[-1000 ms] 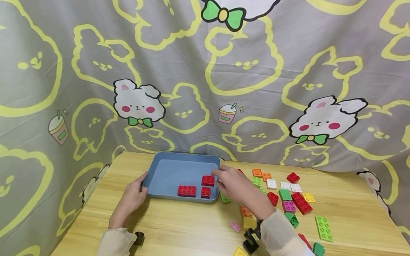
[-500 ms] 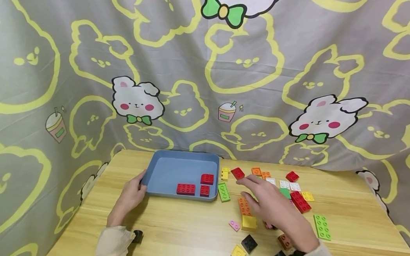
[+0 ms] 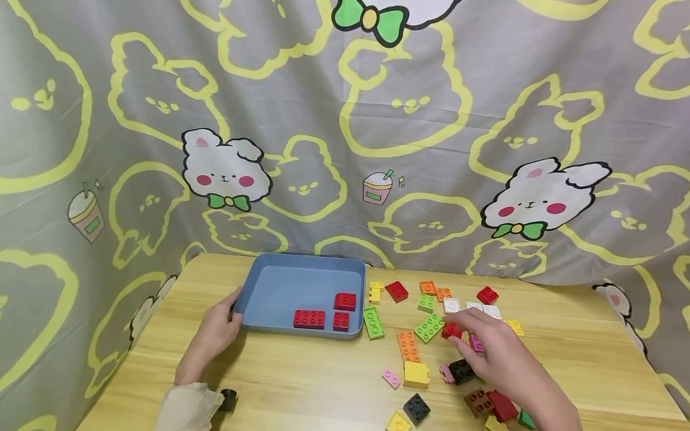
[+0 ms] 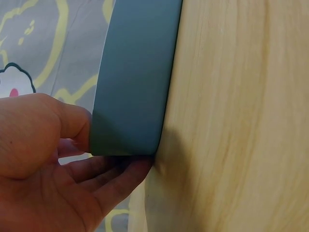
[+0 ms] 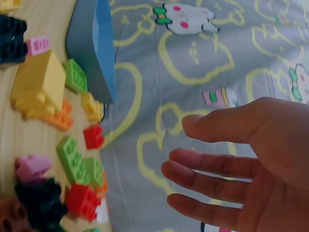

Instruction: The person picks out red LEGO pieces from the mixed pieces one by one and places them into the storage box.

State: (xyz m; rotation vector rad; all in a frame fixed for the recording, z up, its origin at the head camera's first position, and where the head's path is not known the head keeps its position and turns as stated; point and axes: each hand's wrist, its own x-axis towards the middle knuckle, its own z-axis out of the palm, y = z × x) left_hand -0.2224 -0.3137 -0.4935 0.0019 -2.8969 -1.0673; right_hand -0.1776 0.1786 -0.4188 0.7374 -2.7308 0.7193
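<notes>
Since the earlier frames the right hand [image 3: 497, 351] has left the tray [image 3: 287, 284] and crossed to the scattered bricks; the left hand [image 3: 219, 326] stays on the tray's near-left corner, gripping it. The right hand's fingers are extended, thumb well apart, and hold nothing. Nearest its fingertips is a red brick [image 5: 82, 199], on the table right of the tray, just beside a light green brick [image 3: 429, 327]. For a clean pickup, I'd judge, bring thumb and fingertips down on opposite sides — without nudging its neighbour. The red brick's long axis is hard to tell — fingers partly cover it; the light green one slants far-right, studs up.
</notes>
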